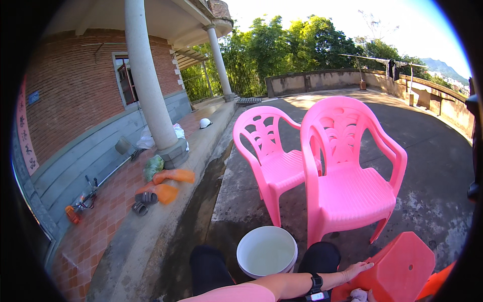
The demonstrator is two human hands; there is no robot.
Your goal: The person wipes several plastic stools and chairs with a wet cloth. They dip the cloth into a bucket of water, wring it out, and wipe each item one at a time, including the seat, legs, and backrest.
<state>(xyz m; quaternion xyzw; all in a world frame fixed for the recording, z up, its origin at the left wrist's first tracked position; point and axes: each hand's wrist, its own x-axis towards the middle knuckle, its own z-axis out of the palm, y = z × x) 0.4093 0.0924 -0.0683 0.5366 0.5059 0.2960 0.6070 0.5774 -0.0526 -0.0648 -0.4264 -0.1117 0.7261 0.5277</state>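
A red plastic stool (pixel 405 267) with a hole in its seat is tipped over beside my right knee. My left hand (pixel 356 271), reaching across from the left with a watch on its wrist, holds the stool's near side. Only a small part of my right hand (pixel 371 297) shows at the bottom edge, against a light, crumpled cloth (pixel 358 295) on the stool. Between my knees stands a white bucket (pixel 266 251) with water in it.
Two pink plastic armchairs (pixel 352 196) stand just ahead on the concrete. To the left, a raised tiled porch holds dark sandals (pixel 146 198), orange bags (pixel 173 175), a string trimmer (pixel 83 201) and a pillar (pixel 146 75). Something orange-red (pixel 436 282) lies right of the stool.
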